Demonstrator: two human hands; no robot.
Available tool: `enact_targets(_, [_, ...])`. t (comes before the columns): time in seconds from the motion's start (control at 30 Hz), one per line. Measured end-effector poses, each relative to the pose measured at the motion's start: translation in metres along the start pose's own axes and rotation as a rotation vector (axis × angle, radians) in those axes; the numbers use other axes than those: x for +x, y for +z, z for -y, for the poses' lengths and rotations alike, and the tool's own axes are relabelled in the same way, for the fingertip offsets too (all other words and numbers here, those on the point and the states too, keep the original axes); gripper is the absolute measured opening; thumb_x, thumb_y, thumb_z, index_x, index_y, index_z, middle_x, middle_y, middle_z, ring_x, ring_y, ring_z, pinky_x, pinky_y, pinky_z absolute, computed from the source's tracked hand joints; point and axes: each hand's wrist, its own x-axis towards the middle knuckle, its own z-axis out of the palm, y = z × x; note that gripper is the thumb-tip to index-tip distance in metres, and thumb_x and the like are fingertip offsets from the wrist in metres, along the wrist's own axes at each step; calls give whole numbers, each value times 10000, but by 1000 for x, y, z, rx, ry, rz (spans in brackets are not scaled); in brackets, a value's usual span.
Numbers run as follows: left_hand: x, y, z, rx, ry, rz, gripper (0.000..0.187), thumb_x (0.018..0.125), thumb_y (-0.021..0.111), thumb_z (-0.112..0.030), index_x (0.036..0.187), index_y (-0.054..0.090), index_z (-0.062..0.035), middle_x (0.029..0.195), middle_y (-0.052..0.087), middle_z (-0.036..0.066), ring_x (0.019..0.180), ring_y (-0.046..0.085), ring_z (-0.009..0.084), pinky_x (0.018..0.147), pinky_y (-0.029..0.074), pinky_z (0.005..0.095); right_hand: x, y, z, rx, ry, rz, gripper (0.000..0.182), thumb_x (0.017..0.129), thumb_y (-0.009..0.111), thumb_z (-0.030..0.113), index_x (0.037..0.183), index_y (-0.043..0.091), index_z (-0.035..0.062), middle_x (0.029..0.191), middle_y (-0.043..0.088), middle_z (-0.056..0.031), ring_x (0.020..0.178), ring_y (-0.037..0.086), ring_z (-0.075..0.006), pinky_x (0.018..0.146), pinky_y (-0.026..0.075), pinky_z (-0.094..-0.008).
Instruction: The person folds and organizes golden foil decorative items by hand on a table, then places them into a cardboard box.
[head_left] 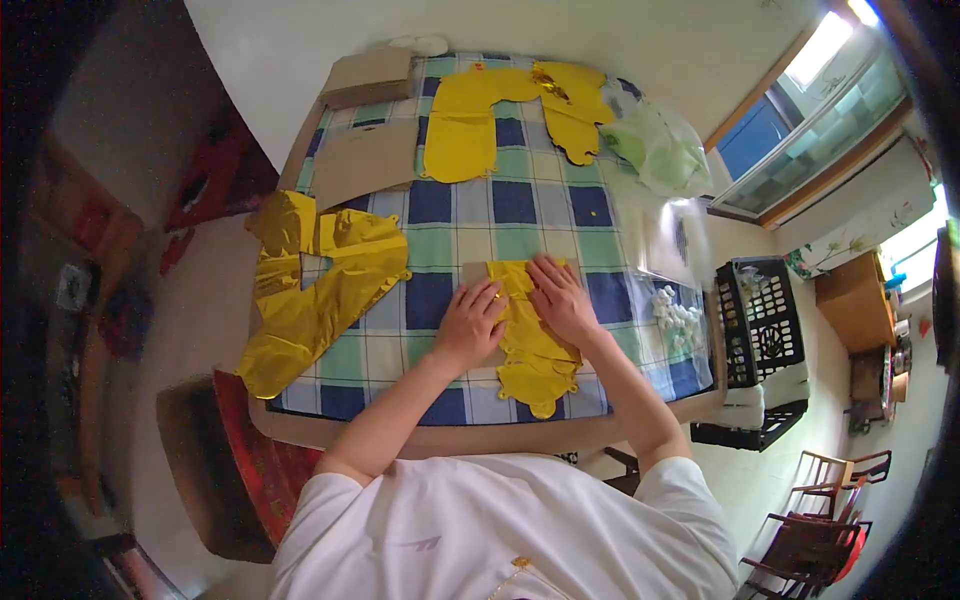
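A flat gold foil balloon (540, 350) lies folded on the checked cloth in front of me, its scalloped end toward my body. A bit of brown cardboard (475, 272) shows at its far left corner. My left hand (472, 325) rests on the foil's left edge, fingers laid forward and slightly bent. On the foil's upper right part, my right hand (563, 300) lies flat with fingers stretched out. Neither hand appears to grip anything. What lies under the palms is hidden.
Another flat gold balloon (330, 290) hangs over the table's left edge. More gold foil (460, 135) lies at the far side. Cardboard pieces (365, 165) occupy the far left. Clear plastic bags (660, 150) and small white pieces (677, 318) are at right, beside a black crate (765, 320).
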Motion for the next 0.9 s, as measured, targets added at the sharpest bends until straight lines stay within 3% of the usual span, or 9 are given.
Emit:
enact_targets(0.4, [-1,2,2,13,10,-7,382,832,594,-227,1175,561,-62,1305,491,129,1281,402,292,1067,307,488,-18,-9,-25,-198,296,-48,415,951,464,231,1329,479,62,1418,433,-120,1332,372,-299,1096,283,-447])
enact_targets(0.5, [-2,2,2,4,7,-2,390,825,598,-216,1180,554,-61,1313,480,130,1282,399,296,1068,309,493,-8,-20,-26,-109,268,-115,422,930,496,226,1316,484,55,1403,441,-143,1316,391,-315,1088,296,-452])
enact_targets(0.6, [-2,4,2,-12,5,5,395,833,602,-228,1180,558,-46,1299,495,138,1279,403,295,1061,309,492,-4,-22,-2,192,196,-93,445,909,520,217,1314,474,40,1387,448,-169,1298,410,-328,1076,313,-458])
enact_targets(0.63, [-1,2,1,-11,9,6,398,832,604,-229,1181,557,-44,1298,495,139,1277,403,296,1061,309,492,-7,-21,4,261,221,59,464,902,522,202,1333,460,40,1392,440,-176,1309,393,-329,1076,309,-460])
enact_targets(0.73, [0,1,2,6,33,-2,402,826,613,-226,1177,557,-40,1293,498,140,1272,405,297,1058,311,492,-28,-12,26,-3,78,14,432,904,529,152,1315,491,25,1401,437,-168,1316,388,-327,1080,300,-459])
enact_targets(0.9, [-1,-1,0,-21,-1,4,394,830,600,-217,1185,536,-59,1318,473,131,1284,397,297,1085,289,474,-64,-20,37,71,99,31,439,898,528,159,1315,477,29,1378,457,-156,1291,402,-336,1063,328,-441])
